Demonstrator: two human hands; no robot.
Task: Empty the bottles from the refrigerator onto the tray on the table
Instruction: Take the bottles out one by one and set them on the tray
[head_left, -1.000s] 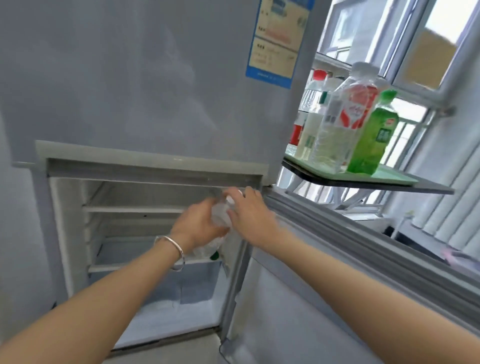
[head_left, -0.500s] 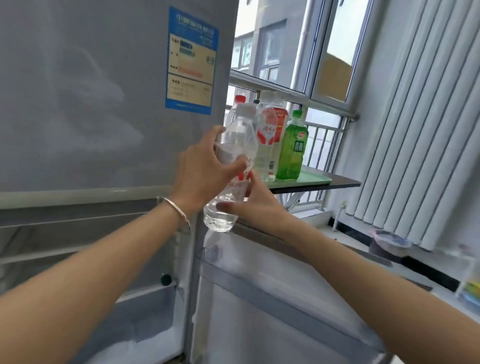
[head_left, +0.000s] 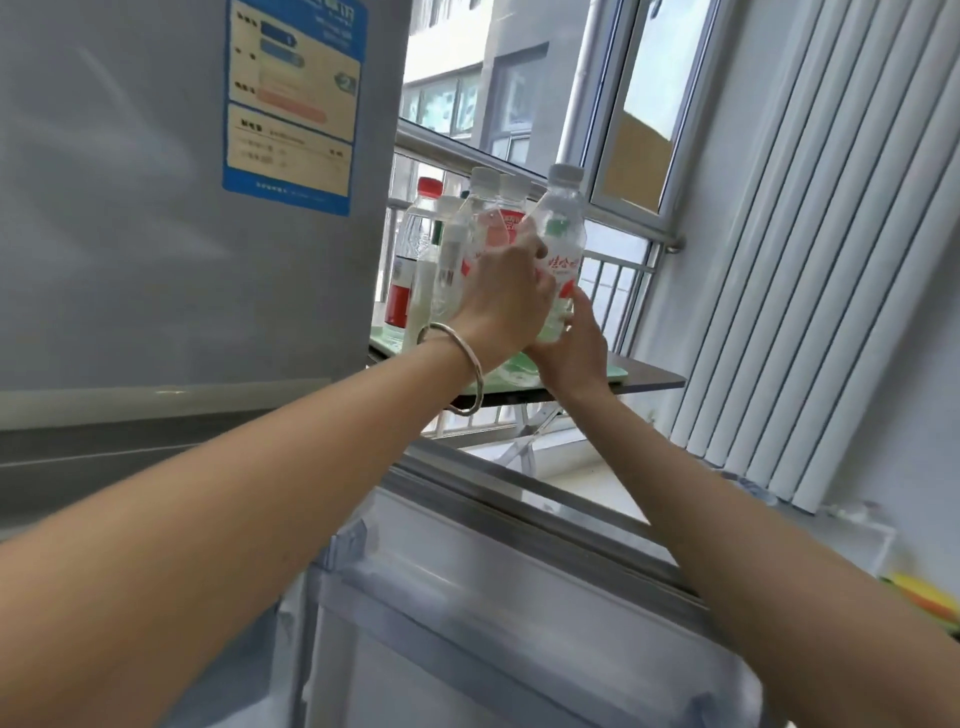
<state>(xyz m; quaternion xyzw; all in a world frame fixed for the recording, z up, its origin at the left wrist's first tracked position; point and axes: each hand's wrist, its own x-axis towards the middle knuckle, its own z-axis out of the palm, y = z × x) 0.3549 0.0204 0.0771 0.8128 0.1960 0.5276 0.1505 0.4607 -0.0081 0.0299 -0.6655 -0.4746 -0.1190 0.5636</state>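
A clear water bottle with a white cap and a red-and-white label is held upright just above the light green tray on the dark table. My left hand, with a silver bangle at the wrist, wraps its side. My right hand supports its base from below. Behind my left hand several other bottles stand on the tray, one with a red cap. The grey refrigerator fills the left; its open lower door lies below my arms.
A window with a metal railing runs behind the table. White vertical blinds hang at the right. A blue-edged label is stuck on the fridge's upper door. Coloured items show at the right edge.
Both hands lifted the clear bottle out of the fridge compartment and carried it up and right to the tray. My view swung from the fridge interior toward the table.
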